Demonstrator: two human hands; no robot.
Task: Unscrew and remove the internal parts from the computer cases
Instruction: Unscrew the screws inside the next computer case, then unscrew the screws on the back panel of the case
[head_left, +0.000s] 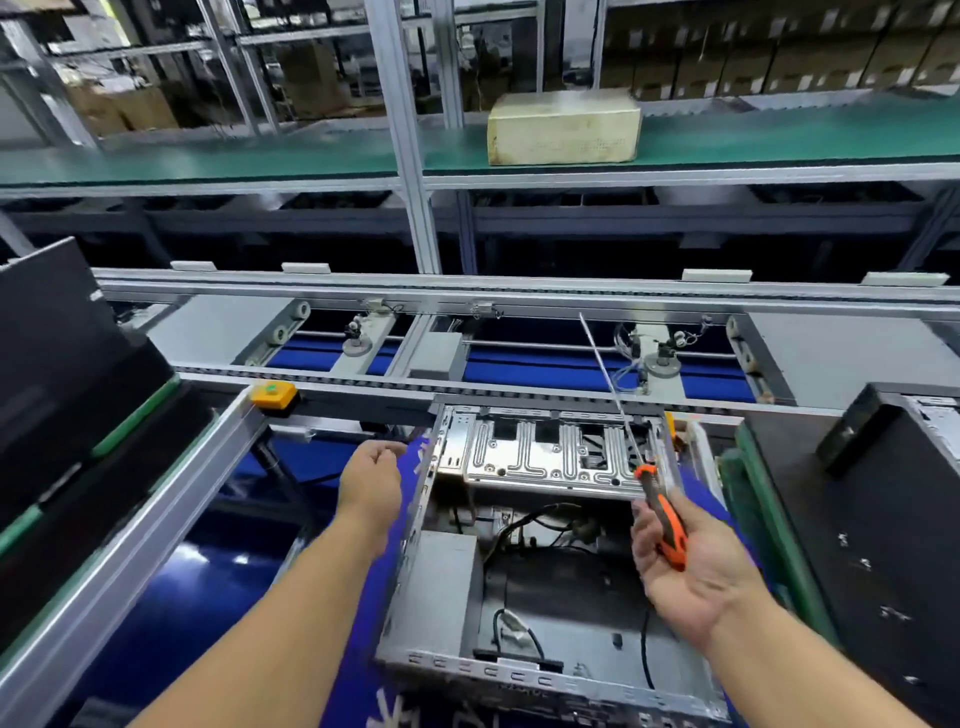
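An open metal computer case (415, 551) lies on the blue bench in front of me. Inside it are a ribbed silver drive bracket (540, 452) at the far end, a grey power supply box (441, 582) at the near left and black cables (524, 530). My right hand (691, 566) holds a long screwdriver by its orange-and-black handle (665, 519), palm up, over the case's right side. The thin shaft (605, 374) points up and away. My left hand (371, 483) hovers beside the case's far left corner with its fingers loosely curled, holding nothing.
Black computer cases stand at the left (57, 374) and at the right (883, 519). A roller conveyor (467, 296) runs across behind the bench, with a yellow button box (272, 395) on its rail. A beige carton (563, 127) sits on the green shelf above.
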